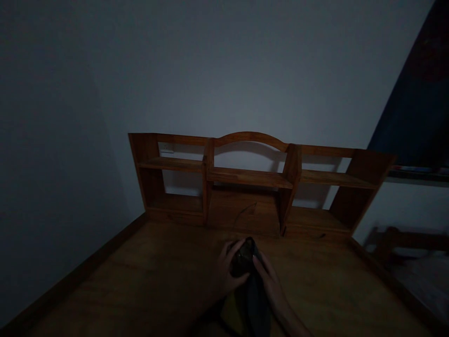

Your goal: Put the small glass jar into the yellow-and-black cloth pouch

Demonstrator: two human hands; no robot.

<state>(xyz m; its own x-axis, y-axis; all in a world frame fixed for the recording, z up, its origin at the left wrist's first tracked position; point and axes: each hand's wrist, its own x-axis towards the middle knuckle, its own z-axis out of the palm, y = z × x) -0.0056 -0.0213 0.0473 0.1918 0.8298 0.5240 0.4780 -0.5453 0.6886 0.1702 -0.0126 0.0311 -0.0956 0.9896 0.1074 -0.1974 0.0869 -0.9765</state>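
The picture is dim. My left hand (224, 271) is curled round a dark, slightly shiny rounded thing (241, 264), whose kind I cannot make out. My right hand (270, 278) pinches the edge of a dark fabric item (255, 299), which looks like a bag or pouch and hangs down towards the bottom of the view. A dull yellow-green patch (233, 311) shows on its left side. The dark thing sits against the top of the fabric, between both hands; whether it is inside cannot be told.
Under my hands spreads a wooden tabletop (150, 276). At its back stands a wooden shelf unit (249, 177) with open compartments, against a pale wall (224, 70). A socket (166, 148) shows behind the left compartment. A dark window or panel (417, 103) is at the right.
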